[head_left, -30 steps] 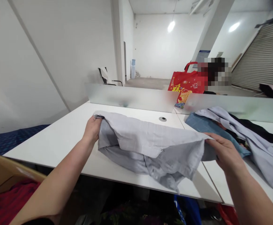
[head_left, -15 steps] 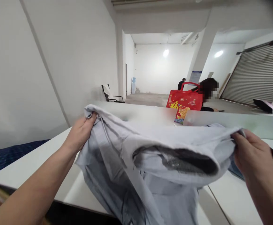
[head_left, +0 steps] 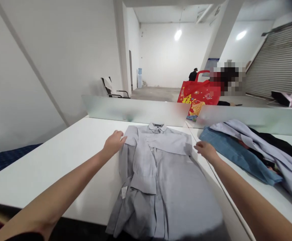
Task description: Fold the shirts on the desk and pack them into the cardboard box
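Head view: from where I stand, the white back wall [head_left: 166,53] rises beyond the white table [head_left: 60,157]; the grey shirt [head_left: 181,187] lies there front up, best smoothed, I'd say, lightly along its sleeves [head_left: 144,164]; left hand [head_left: 114,141] and right hand [head_left: 206,150] flank it, fingers slack, apparently gripping nothing

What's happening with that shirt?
Someone has a grey button-up shirt lying on the white table, with its collar toward the frosted divider and a sleeve across its front. The left hand is at one shoulder, though I can't tell if it's touching. The right hand is just off the other side, holding nothing. More clothes are heaped to the right.
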Tool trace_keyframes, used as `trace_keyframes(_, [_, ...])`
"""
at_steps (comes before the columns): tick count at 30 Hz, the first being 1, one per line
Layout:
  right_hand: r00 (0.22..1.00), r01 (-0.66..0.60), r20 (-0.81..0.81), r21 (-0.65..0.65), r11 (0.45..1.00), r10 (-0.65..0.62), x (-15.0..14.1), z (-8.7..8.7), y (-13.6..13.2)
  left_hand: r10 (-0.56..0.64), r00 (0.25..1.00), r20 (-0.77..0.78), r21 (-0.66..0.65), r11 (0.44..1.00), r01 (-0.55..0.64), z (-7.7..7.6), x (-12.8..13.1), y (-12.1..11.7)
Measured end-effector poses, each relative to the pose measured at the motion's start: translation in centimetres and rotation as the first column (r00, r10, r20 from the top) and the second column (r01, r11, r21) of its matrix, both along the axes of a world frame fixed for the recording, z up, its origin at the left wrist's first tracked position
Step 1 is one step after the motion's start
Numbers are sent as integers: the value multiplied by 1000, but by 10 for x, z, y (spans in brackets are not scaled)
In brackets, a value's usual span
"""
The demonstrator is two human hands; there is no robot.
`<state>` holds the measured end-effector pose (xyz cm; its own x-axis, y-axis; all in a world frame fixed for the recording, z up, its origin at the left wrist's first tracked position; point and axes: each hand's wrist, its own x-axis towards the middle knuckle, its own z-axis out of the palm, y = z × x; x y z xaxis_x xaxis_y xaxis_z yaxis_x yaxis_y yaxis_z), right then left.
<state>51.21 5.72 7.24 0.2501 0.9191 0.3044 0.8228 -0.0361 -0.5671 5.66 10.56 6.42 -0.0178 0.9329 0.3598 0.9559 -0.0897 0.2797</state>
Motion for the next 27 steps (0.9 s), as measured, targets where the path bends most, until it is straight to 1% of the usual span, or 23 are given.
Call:
trace_keyframes(2, [1000, 0, -16, -87, 996, -1, 5, -23, -27, -6, 999, 35, -119, 993, 10, -31, -13, -38])
trace_keyframes(3, [1000, 1, -24, -128, 992, -4, 8, -32, -43, 5, 997, 78, -186, 983, 9, -42, -18, -56])
trace_keyframes(5, [999, 1, -50, -207, 978, -12, 13, -48, -76, 31, 983, 184, -308, 951, 28, -55, -21, -90])
trace_keyframes(6, [998, -4, -67, -242, 970, -13, 13, -55, -93, 38, 971, 236, -347, 937, 47, -59, -18, -104])
trace_keyframes(8, [996, -34, -90, -287, 957, 9, 8, -68, -123, 14, 947, 321, -383, 916, 116, -61, -5, -130])
trace_keyframes(11, [995, -101, -52, -259, 961, 90, -12, -84, -156, -55, 933, 357, -373, 907, 196, -62, 23, -162])
trace_keyframes(14, [994, -111, -17, -185, 977, 109, -30, -94, -173, -87, 937, 339, -364, 906, 216, -66, 42, -187])
trace_keyframes(16, [996, -80, -47, -126, 989, 75, -29, -94, -178, -105, 936, 336, -348, 910, 227, -70, 45, -199])
trace_keyframes(17, [997, -43, -68, -90, 995, 37, -25, -92, -179, -105, 936, 335, -337, 915, 223, -71, 42, -203])
trace_keyframes(18, [996, 12, -84, -53, 999, -16, -17, -88, -180, -88, 939, 333, -321, 925, 201, -71, 37, -206])
trace_keyframes(19, [992, 83, -90, -16, 996, -84, -8, -83, -179, -47, 942, 331, -301, 941, 152, -71, 28, -208])
trace_keyframes(20, [984, 159, -81, 17, 987, -157, 3, -79, -179, 18, 944, 329, -273, 959, 77, -69, 16, -210])
trace_keyframes(21, [972, 229, -57, 41, 973, -227, 15, -76, -179, 103, 940, 325, -237, 971, -25, -68, 1, -212])
trace_keyframes(22, [960, 279, -22, 49, 959, -278, 27, -74, -180, 198, 928, 316, -197, 970, -140, -67, -16, -213])
trace_keyframes(23, [952, 305, 22, 42, 951, -306, 39, -74, -181, 281, 912, 300, -158, 957, -243, -67, -34, -216])
trace_keyframes(24, [948, 311, 70, 22, 950, -312, 50, -77, -183, 343, 900, 269, -132, 939, -318, -69, -53, -219])
trace_keyframes(25, [946, 305, 120, -7, 952, -302, 60, -81, -185, 368, 903, 224, -118, 930, -349, -72, -71, -222])
trace_keyframes(27, [940, 289, 208, -58, 956, -272, 71, -91, -191, 368, 923, 112, -83, 929, -361, -80, -99, -229])
